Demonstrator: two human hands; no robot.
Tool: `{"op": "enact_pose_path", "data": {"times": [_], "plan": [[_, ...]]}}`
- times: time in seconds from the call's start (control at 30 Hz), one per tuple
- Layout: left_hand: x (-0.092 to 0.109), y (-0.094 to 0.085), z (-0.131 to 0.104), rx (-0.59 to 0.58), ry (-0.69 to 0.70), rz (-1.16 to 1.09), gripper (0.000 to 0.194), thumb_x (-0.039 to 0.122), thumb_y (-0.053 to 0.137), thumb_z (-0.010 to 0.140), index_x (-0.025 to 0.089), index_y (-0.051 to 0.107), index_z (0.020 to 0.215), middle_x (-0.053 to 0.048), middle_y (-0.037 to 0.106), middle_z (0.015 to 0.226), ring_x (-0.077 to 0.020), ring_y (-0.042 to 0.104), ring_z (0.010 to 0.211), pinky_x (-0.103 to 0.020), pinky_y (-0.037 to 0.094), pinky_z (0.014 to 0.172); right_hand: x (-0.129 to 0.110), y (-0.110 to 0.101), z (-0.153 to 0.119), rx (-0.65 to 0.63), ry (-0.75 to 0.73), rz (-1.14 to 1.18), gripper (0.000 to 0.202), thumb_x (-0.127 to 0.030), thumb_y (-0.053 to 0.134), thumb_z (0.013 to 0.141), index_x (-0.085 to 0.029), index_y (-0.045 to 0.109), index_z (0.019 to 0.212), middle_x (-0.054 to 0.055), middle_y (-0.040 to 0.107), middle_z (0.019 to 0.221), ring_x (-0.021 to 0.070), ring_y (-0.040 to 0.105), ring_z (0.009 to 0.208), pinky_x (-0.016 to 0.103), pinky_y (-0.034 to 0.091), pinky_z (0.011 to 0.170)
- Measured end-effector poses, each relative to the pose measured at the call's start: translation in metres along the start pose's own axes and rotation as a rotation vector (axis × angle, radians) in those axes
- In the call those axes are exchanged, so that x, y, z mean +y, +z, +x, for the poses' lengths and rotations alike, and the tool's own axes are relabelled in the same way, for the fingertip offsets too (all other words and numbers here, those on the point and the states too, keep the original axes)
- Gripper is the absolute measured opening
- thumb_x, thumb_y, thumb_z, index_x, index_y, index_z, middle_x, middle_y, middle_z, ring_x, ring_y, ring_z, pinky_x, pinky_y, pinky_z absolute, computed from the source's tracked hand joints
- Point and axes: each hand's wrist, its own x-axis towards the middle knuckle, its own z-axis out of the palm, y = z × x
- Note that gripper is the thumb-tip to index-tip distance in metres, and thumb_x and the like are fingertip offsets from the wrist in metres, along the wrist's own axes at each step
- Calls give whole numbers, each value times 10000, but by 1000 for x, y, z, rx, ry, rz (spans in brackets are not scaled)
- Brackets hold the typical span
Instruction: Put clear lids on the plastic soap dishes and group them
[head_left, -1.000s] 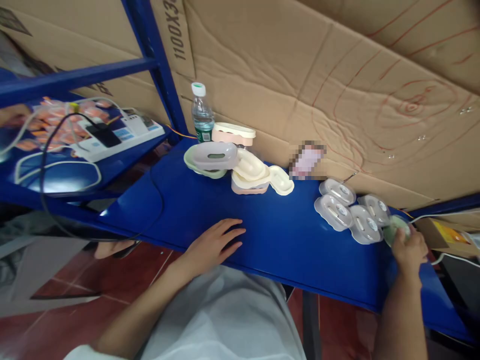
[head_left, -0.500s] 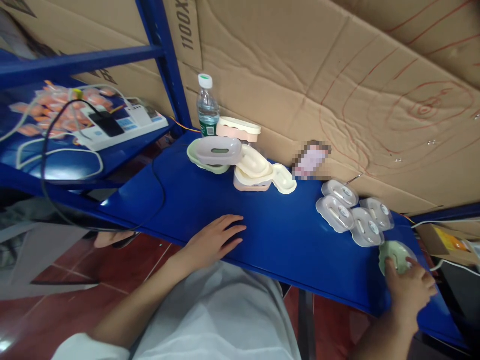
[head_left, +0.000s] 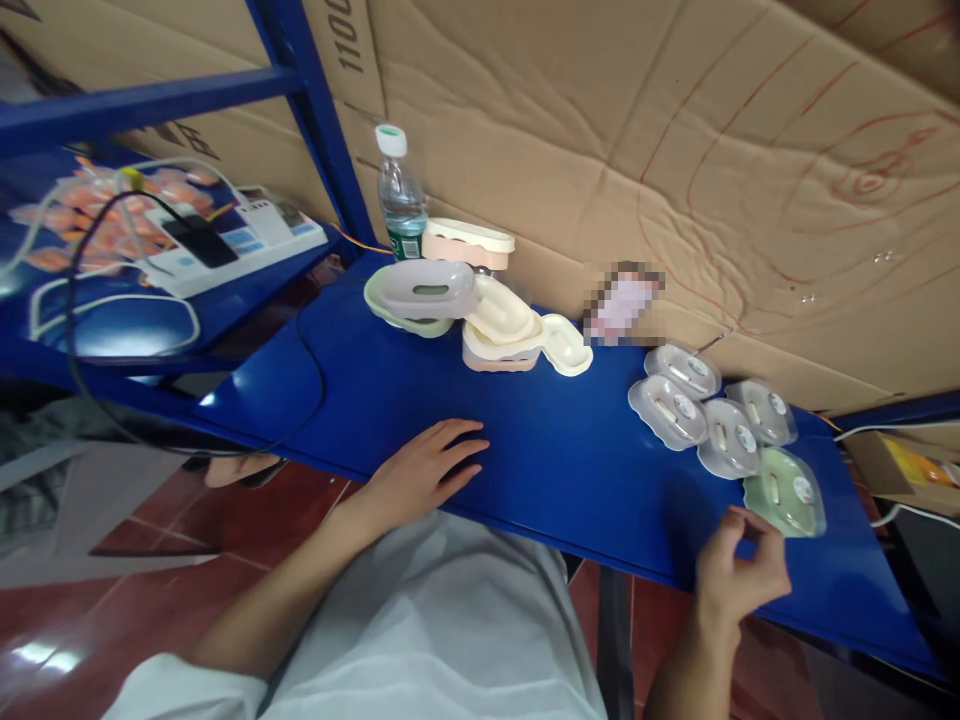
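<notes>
My left hand lies near the front edge of the blue table, fingers stretched out and holding nothing. Just in front of the pale green soap dish is my right hand, its fingers loosely curved with nothing visible in them. A clear cover with a round label lies over that green dish. Behind and left of it stand several greyish soap dishes, also clear-covered and labelled, grouped close together.
Toward the back left are a lilac dish, cream dish parts, a pink-and-cream box and a water bottle. A power strip with cables lies on the left shelf. Cardboard walls the back.
My right hand has let go of the green soap dish and drawn back to the left and toward me. The green dish now sits beside the greyish ones. My left hand stays put.
</notes>
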Motion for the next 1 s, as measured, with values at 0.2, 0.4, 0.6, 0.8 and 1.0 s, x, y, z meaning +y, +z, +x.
{"op": "enact_pose_path", "data": {"times": [0.2,0.4,0.6,0.8,1.0], "plan": [[1,0,0,-6,-10,-7,347,372,559,1132,274,714,1426,-98,644,1541,-283,624,1423,-534,538,1233,-19,10,-14,-367,-222,167,359,-488,545,1072,-200,741,987,112,794,939,269,749,820,417,588,823],[0,0,0,15,18,-5,338,370,565,1127,274,727,1408,-96,665,1514,-284,644,1398,-516,564,1208,-55,17,-2,-556,-466,276,208,-348,568,1098,-236,738,1052,57,791,945,245,743,861,392,558,831],[0,-2,-1,12,18,-9,337,363,573,1124,264,726,1407,-100,664,1519,-288,647,1399,-524,570,1205,-108,28,-4,-774,-656,320,180,-285,538,1125,-248,708,1079,33,796,977,228,716,867,399,502,854],[0,-2,-2,18,19,-19,345,377,562,1127,275,732,1410,-99,669,1512,-285,654,1393,-519,569,1212,-124,29,-28,-818,-611,271,204,-306,506,1141,-246,695,1098,41,760,978,240,663,895,389,445,836],[-2,-1,-1,18,30,-14,341,380,562,1128,254,720,1402,-99,660,1518,-282,647,1393,-515,563,1213,-121,27,-33,-805,-567,260,217,-310,498,1144,-241,701,1114,54,755,998,250,656,918,386,428,847]]}}
